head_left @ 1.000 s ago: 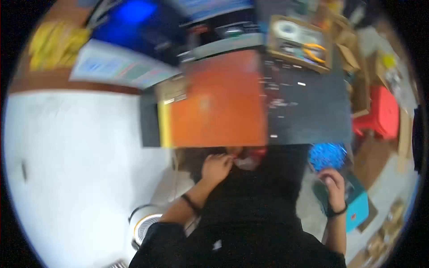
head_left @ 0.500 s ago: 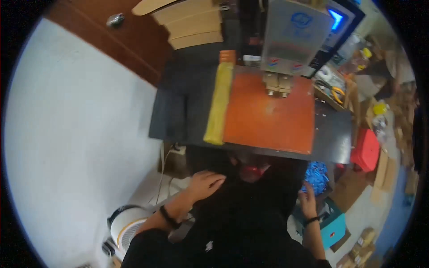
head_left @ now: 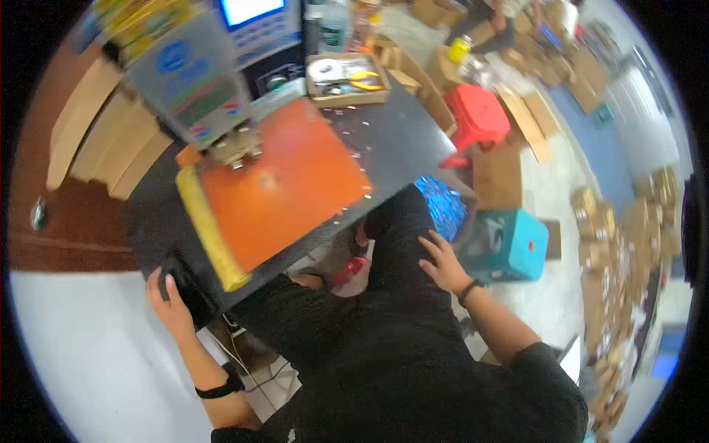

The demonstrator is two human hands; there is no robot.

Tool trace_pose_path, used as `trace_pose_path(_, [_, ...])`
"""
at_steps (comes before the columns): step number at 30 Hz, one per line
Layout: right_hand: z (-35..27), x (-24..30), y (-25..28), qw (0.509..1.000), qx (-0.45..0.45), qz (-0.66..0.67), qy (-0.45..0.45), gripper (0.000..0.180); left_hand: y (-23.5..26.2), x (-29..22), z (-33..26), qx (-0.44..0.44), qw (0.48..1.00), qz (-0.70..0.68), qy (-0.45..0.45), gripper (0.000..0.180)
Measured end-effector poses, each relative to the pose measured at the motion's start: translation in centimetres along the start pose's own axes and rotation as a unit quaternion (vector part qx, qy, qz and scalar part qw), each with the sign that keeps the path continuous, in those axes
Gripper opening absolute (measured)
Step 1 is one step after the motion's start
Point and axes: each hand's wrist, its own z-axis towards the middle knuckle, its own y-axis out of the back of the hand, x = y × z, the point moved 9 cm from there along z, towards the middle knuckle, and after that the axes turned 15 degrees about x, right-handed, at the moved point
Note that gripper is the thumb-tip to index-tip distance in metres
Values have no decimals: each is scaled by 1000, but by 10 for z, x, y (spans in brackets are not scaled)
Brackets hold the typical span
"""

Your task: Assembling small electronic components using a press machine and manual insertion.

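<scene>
At the left end of the dark table [head_left: 402, 136], my left hand [head_left: 173, 310] has its thumb and fingers around the edge of a black phone-like slab [head_left: 190, 289]. The slab's far side blends into the dark tabletop. My right hand [head_left: 448, 267] lies with fingers spread at the side of my black-clothed thigh [head_left: 402, 236], holding nothing. An orange mat [head_left: 295, 184] covers the table's middle, with a long yellow strip [head_left: 210, 229] along its left edge. Over the mat's back corner stands a grey machine [head_left: 188, 88] with a brass-coloured head [head_left: 236, 148].
A tray of small tools [head_left: 347, 79] sits at the table's back right. Beyond are a red stool [head_left: 476, 114], a container of shiny blue pieces [head_left: 441, 207] and a teal stool [head_left: 517, 245]. Cardboard boxes [head_left: 605, 273] pile up far right. Other people [head_left: 495, 18] are at the back.
My view has swung to the right. My left hand has risen from beside my lap to the black slab at the table's left end. My right hand has shifted onto my thigh's side.
</scene>
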Motion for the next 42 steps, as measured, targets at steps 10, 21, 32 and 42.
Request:
trace_pose_path(10, [-54,-51,2,988,-129,42,-67,52,-31,-7,-8,92,988,125,11,34])
trace_pose_path(21, [238,145,398,904,-376,-119,163,50,37,-43,-67,-24,993,99,68,32])
trace_pose_path(32, [343,119,442,948,-314,-58,-19,49,86,-106,-123,-103,982,148,53,24])
trace_pose_path(42, [21,211,413,887,-293,-237,265,21,-42,-336,-75,136,929,-72,-337,29])
